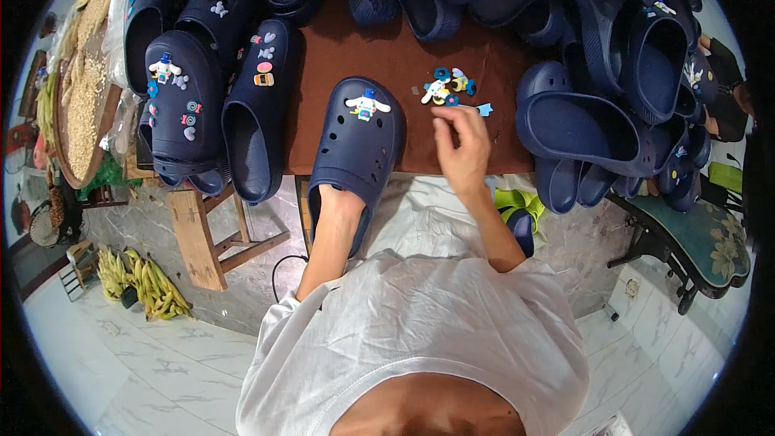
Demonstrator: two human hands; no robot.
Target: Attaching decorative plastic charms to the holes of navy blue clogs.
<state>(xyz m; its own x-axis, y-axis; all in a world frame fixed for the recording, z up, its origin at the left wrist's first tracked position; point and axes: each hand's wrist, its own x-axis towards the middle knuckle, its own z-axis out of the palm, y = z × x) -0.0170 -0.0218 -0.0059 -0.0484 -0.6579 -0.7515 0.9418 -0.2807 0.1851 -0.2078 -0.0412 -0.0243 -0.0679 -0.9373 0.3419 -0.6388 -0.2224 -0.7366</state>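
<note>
A navy clog (361, 133) with round vent holes lies toe away from me at the table's front edge. A white long-eared character charm with a blue hat (367, 104) sits on its toe. My left hand (342, 200) reaches into the clog through the heel opening, so its fingers are hidden. To the right, my right hand (464, 148) hovers beside a small pile of charms (441, 90) in white, blue and yellow. Its thumb and forefinger tips come together in a pinch; whatever lies between them is too small to make out. A light-blue star-shaped piece (484, 110) lies near the fingertips.
Decorated navy clogs (185, 97) stand at the left, and plain ones (581, 127) are heaped at the right and back of the brown-covered table (323, 48). A wooden stool (196, 238) stands below left. A dark patterned seat (701, 242) is at the right.
</note>
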